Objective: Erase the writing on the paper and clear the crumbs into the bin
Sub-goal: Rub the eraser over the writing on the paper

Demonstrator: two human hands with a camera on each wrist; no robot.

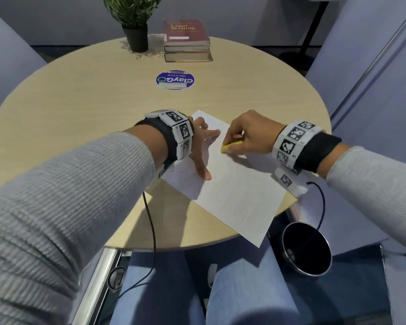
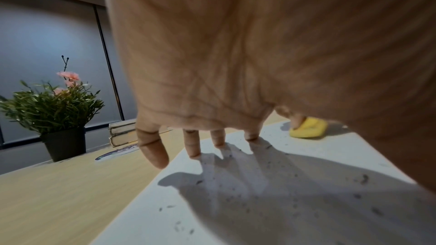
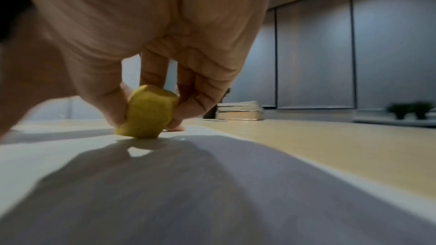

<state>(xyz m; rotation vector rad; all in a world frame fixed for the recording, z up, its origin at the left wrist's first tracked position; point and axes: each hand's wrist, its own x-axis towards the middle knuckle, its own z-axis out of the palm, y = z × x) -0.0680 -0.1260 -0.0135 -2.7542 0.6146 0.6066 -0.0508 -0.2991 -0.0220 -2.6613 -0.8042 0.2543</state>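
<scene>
A white sheet of paper (image 1: 234,193) lies skewed on the round wooden table (image 1: 85,109), its near corner hanging over the table's edge. My left hand (image 1: 203,146) presses flat on the sheet's left part with spread, straight fingers (image 2: 192,146). My right hand (image 1: 244,134) pinches a yellow eraser (image 1: 231,146) and holds it down on the paper close to the left fingertips. The eraser (image 3: 148,115) sits between thumb and fingers, touching the sheet (image 3: 165,183). Dark eraser crumbs (image 2: 295,202) are scattered on the paper under and around my left palm. No writing is legible on the sheet.
A round black bin (image 1: 306,248) stands on the floor below the table's right front edge. At the table's far side are a potted plant (image 1: 134,22), a stack of books (image 1: 186,41) and a round blue sticker (image 1: 175,80). My knees (image 1: 232,289) are under the table.
</scene>
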